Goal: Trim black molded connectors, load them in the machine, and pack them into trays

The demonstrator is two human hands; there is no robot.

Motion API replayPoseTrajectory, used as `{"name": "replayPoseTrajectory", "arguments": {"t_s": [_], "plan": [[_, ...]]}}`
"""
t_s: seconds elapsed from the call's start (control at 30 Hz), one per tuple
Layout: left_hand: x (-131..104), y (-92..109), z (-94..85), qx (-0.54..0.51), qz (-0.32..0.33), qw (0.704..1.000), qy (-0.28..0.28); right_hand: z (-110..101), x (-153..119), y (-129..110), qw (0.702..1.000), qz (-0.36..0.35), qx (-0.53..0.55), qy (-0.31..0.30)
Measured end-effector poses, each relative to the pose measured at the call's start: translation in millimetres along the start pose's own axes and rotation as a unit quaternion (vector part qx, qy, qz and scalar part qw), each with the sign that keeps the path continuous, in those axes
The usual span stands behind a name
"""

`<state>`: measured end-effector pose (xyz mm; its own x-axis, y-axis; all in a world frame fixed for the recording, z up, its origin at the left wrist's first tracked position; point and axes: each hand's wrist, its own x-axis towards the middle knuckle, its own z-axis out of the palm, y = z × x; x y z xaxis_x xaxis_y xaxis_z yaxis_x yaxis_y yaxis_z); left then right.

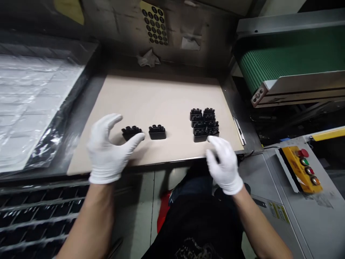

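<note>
My left hand [109, 147], in a white glove, is spread open around a small black plastic part [131, 132] with round studs along its top. The thumb tip overlaps the part's right end; whether it touches, I cannot tell. Just to the right, a second black part [157, 133] stands alone on the beige board [167, 93]. Farther right, several matching black parts [200, 135] stand close together in two columns. My right hand [222, 162], also gloved in white, is at the near right corner of that group, fingers apart and nothing visible between them.
Clear plastic trays [35, 104] lie at the left, with a rack of dark pieces [40, 212] below. A pen [238, 130] rests along the board's right edge. A green conveyor belt [293, 54] and a yellow button box [302, 169] stand at the right.
</note>
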<state>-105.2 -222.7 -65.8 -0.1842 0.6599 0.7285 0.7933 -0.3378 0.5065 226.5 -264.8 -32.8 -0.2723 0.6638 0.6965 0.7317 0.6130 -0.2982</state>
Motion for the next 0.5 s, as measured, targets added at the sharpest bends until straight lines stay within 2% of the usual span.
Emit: {"name": "replayPoseTrajectory", "arguments": {"t_s": [0.07,0.13,0.2,0.3,0.37,0.4,0.5], "plan": [[-3,23,4.9,0.034,0.065,0.997,0.013,-20,-3,20,0.999,0.0,-0.045,0.016],[-4,54,17.1,0.051,0.105,0.993,-0.025,-29,2,36,0.996,-0.013,-0.087,0.017],[-3,87,36.3,0.065,0.119,0.984,-0.117,-29,12,47,0.99,-0.016,-0.137,-0.017],[-2,127,69.2,0.113,0.116,0.949,-0.271,-18,26,57,0.968,-0.003,-0.204,-0.143],[-3,141,87.2,0.127,0.107,0.93,-0.327,-9,30,64,0.954,0.002,-0.207,-0.219],[-5,143,94.1,0.122,0.099,0.928,-0.337,-5,30,67,0.951,0.002,-0.196,-0.239],[-14,143,105.5,0.059,0.059,0.937,-0.341,1,21,78,0.957,0.01,-0.153,-0.246]]}}
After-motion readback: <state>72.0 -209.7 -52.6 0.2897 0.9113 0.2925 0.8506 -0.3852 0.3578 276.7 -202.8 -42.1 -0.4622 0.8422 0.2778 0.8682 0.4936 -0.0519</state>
